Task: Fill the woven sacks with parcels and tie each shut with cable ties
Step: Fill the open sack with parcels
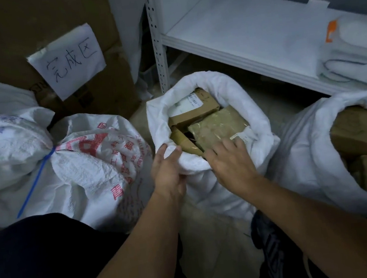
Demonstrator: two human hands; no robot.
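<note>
An open white woven sack stands on the floor in the middle, its rim rolled down. Inside lie brown cardboard parcels and a padded brown envelope with a white label. My left hand grips the sack's near rim, thumb over the rolled edge. My right hand reaches over the rim with spread fingers that rest on the padded envelope. To the left lies a printed sack tied shut with a blue cable tie.
A second open sack holding brown parcels stands at the right. A white shelf with folded bags runs behind. A cardboard box with a handwritten paper sign stands at the back left. My dark shoe is below.
</note>
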